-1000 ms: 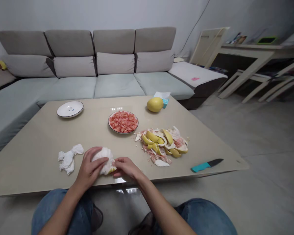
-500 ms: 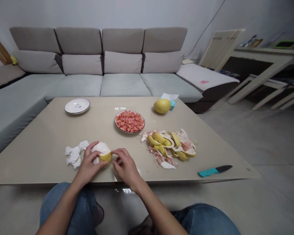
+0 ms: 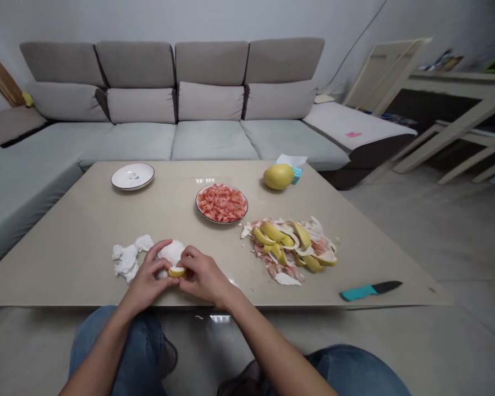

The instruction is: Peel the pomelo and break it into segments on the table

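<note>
A mostly peeled pomelo, showing white pith, rests near the table's front edge. My left hand wraps round its left side, thumb at the lower front. A strip of yellow peel shows on the side facing me. My right hand closes over the right side, its fingers and thumb pinching at the peel's end. The fruit's underside is hidden by both hands. Just left of my left hand lies crumpled white tissue.
A plate of red pomelo flesh stands mid-table. Peel scraps are heaped to the right, with a turquoise-handled knife beyond. A whole pomelo sits by a tissue pack. A white plate is far left.
My right hand has moved left onto the pomelo and closed at the peel. Less yellow peel shows on the fruit. My left hand keeps its hold. The whole view has shifted slightly.
</note>
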`<state>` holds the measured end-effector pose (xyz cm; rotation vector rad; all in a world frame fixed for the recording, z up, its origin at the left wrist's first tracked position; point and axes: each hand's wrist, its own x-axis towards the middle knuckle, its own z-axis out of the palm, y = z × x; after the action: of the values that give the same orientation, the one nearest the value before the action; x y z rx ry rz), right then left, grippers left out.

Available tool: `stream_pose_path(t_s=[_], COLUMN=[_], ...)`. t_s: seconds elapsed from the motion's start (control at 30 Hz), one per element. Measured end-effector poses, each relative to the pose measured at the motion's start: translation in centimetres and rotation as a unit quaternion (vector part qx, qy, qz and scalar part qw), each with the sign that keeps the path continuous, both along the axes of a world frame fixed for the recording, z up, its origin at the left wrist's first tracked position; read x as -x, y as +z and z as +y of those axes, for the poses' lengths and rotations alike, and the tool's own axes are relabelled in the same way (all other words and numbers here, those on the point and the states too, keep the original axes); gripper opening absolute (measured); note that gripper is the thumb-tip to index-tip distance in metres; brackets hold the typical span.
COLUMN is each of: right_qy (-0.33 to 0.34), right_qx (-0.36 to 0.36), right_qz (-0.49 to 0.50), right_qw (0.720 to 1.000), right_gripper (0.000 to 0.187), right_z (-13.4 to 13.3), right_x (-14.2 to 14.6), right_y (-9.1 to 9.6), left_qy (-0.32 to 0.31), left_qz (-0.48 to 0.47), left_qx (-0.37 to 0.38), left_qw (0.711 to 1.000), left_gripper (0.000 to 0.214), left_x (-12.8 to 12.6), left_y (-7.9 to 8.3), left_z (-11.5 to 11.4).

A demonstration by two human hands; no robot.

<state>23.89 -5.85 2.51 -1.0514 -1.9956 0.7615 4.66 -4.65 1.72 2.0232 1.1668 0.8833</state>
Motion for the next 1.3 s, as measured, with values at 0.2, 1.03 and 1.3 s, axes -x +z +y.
stream_pose_path(t_s=[0.2,1.03,1.3], right_qy=[-0.04,-0.274,-0.26], right_qx=[0.057,0.244,0.261], right_qz=[0.112,-0.118,0.002], right_qw=[0.991,0.923,0.93], right_gripper=[0.013,0.039,0.039], right_z=[0.2,-1.8,-0.8], right_x=[0.9,1.9,0.8], right_y=[-1.6,0.0,-2.1], left_qy=[-0.036,0.039,0.027], left_qz=[-0.007,0.03,0.05], left_qx=[0.007,-0.062,-0.043], left_qw=[0.999,0.997,0.997], left_gripper=[0.019,0.043,0.049], left_x=[0.1,-1.7,-1.9], left_y=[-0.3,-0.4,-0.6], left_z=[0.5,0.3,0.3])
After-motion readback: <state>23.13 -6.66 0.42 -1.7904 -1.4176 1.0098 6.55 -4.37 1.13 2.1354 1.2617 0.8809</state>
